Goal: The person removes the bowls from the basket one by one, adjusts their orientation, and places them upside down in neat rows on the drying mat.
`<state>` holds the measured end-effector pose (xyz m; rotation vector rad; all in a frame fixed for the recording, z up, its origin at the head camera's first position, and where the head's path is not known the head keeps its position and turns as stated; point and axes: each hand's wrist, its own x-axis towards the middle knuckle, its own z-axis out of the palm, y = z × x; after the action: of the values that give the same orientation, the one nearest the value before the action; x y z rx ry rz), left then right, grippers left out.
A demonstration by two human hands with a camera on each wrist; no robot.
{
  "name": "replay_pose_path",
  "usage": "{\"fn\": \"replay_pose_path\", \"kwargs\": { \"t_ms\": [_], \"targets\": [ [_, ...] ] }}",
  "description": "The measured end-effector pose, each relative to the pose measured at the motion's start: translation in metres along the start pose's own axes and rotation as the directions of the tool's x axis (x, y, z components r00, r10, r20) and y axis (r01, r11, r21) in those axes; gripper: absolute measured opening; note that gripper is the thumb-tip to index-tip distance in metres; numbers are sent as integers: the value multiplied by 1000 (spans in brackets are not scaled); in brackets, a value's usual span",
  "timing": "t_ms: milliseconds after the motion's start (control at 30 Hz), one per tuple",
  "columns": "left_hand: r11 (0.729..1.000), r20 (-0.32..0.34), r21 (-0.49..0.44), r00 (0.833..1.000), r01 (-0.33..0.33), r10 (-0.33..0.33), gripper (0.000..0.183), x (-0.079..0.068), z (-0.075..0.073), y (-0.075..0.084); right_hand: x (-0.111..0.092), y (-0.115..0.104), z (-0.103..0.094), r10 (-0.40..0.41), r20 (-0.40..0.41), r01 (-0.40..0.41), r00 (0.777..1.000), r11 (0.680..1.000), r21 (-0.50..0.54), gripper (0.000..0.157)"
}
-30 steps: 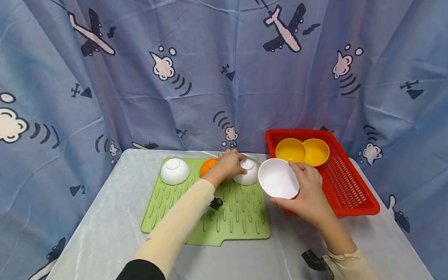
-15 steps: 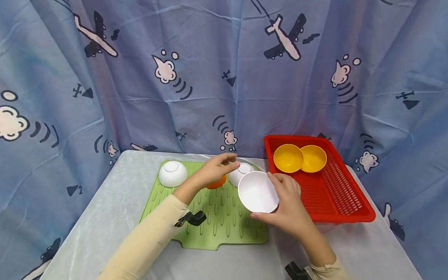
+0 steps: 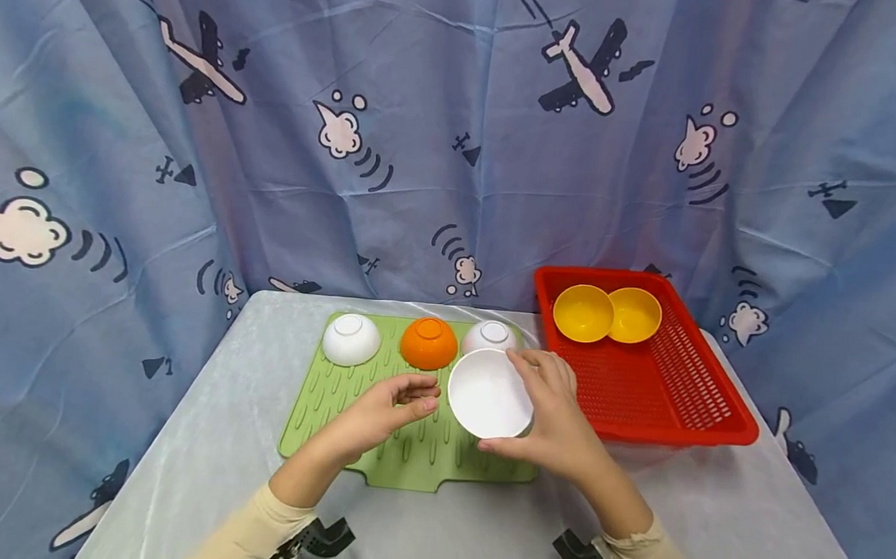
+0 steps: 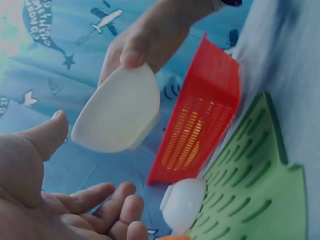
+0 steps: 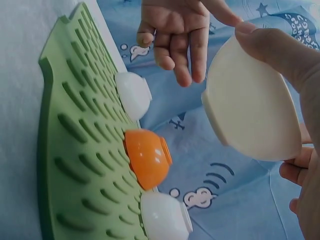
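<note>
A white bowl (image 3: 490, 394) is tilted above the mat, its opening toward the head camera. My right hand (image 3: 550, 417) grips it by the rim, thumb on one side and fingers on the other. To its left, my left hand (image 3: 385, 410) holds nothing; its fingers are loosely bent and a small gap separates them from the bowl. Along the back of the green drying mat (image 3: 410, 461), a white bowl (image 3: 351, 339), an orange bowl (image 3: 428, 343) and another white bowl (image 3: 490, 336) lie upside down in a row. The held bowl partly hides the rightmost one.
To the right of the mat stands a red basket (image 3: 721, 391) with slotted walls. Two yellow bowls (image 3: 583, 314) lean together at its back. A pale cloth covers the table (image 3: 184, 468), and a blue curtain (image 3: 394, 144) hangs behind.
My left hand has left the rightmost white bowl and drawn back toward the front left, uncovering the orange bowl. My right hand has carried the white bowl left from beside the basket.
</note>
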<state>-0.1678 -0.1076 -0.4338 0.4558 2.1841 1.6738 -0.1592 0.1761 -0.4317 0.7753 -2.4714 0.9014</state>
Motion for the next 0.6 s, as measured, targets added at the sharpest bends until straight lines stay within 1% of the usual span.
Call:
{"fn": "replay_pose_path", "kwargs": {
  "t_ms": [100, 200, 300, 433, 500, 600],
  "targets": [
    [999, 10, -37, 1000, 7, -6, 57, -7, 5, -4, 1, -5, 3, -18, 7, 18, 1000, 1000, 2, 118],
    [997, 33, -76, 999, 8, -6, 59, -11, 9, -5, 1, -10, 7, -41, 14, 41, 999, 999, -1, 118],
    [995, 59, -100, 998, 12, -6, 58, -14, 11, -5, 0, -15, 10, -59, 21, 60, 998, 998, -6, 117],
    [989, 78, -148, 997, 18, -7, 58, -16, 11, -5, 1, -20, 12, -79, 26, 79, 997, 997, -2, 117],
    [978, 96, -205, 995, 28, -9, 60, -15, 12, -4, 1, -21, 12, -81, 23, 81, 996, 997, 2, 118],
    [950, 140, -306, 990, 57, -14, 65, -14, 12, -6, -1, -22, 12, -81, 15, 80, 997, 997, 3, 118]
  ]
}}
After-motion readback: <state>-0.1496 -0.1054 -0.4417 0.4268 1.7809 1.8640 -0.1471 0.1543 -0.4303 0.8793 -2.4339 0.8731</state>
